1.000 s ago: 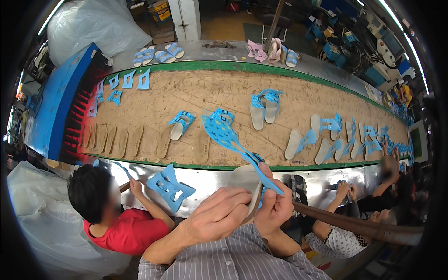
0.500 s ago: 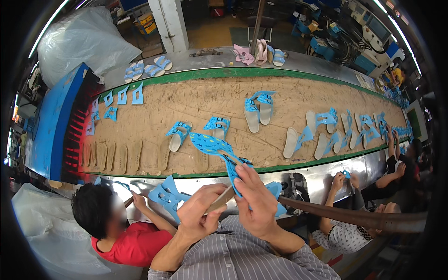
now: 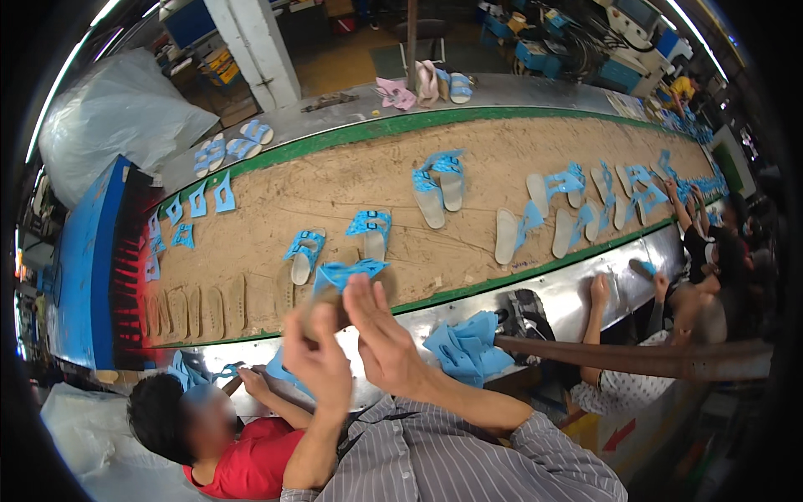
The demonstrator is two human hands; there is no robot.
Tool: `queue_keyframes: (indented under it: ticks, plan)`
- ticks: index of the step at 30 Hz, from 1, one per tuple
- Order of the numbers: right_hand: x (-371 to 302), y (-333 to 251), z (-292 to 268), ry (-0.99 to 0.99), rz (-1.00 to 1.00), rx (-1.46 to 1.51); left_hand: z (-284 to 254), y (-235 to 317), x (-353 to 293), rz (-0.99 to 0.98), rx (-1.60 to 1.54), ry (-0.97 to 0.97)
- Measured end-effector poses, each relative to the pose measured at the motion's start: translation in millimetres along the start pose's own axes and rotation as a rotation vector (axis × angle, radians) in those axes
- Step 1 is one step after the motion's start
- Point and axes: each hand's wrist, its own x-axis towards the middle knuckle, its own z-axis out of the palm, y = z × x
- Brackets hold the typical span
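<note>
Just above the near edge of the bench, both my hands are on a sandal with a blue patterned strap (image 3: 355, 269) and a brownish sole. My left hand (image 3: 322, 360), smeared by motion, is closed on the sole's near end. Against the strap and the sole's right side press the fingers of my right hand (image 3: 381, 339), held close together. My hands hide much of the sole. Just beyond on the conveyor belt (image 3: 335, 188) stand two blue-strapped sandals, one on the left (image 3: 304, 255) and one on the right (image 3: 370, 233).
Bare soles (image 3: 213, 309) line the belt's left end, near a blue machine (image 3: 79, 259) glowing red. A pair of sandals (image 3: 439, 188) and several more lie farther right. Blue cut pieces (image 3: 468, 347) are piled by a metal bar (image 3: 627, 356). Co-workers sit left (image 3: 251, 452) and right.
Both hands have moved left and forward with the sandal, bringing it over the belt's near edge. The view has shifted and tilted, uncovering the pile of blue pieces on the right.
</note>
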Motion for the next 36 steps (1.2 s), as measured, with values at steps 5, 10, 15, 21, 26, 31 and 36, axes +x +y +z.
queue_keyframes:
  ticks: [5, 10, 15, 21, 26, 31, 36]
  plan:
    - [-1.8, -10.6, -5.0, -0.062, 0.447, 0.558, -1.8, -8.5, -13.2, -0.349, -0.915, 0.157]
    - [12.8, -5.7, -36.6, 0.128, 0.785, 0.912, 10.5, -32.1, -21.4, -0.158, -0.511, -0.174]
    - [-3.0, -9.3, -42.0, 0.081, 0.929, 1.223, 14.8, -42.0, 15.9, -0.494, -0.747, -0.21]
    - [-11.6, -2.5, -37.9, 0.146, 0.809, 0.912, 39.1, -40.8, 11.6, -0.496, -0.769, -0.36]
    - [-15.6, 23.2, -43.7, 0.294, 0.86, 0.666, 83.2, -51.4, 18.4, -0.586, -0.563, -0.467]
    - [-26.9, 68.5, -47.0, 0.641, 1.0, 0.744, 138.8, -88.6, -5.0, -0.534, -0.519, -0.725]
    - [-34.2, 134.7, -58.2, 0.456, 1.096, 0.086, 178.2, -151.5, -31.0, -0.641, -0.316, -0.956]
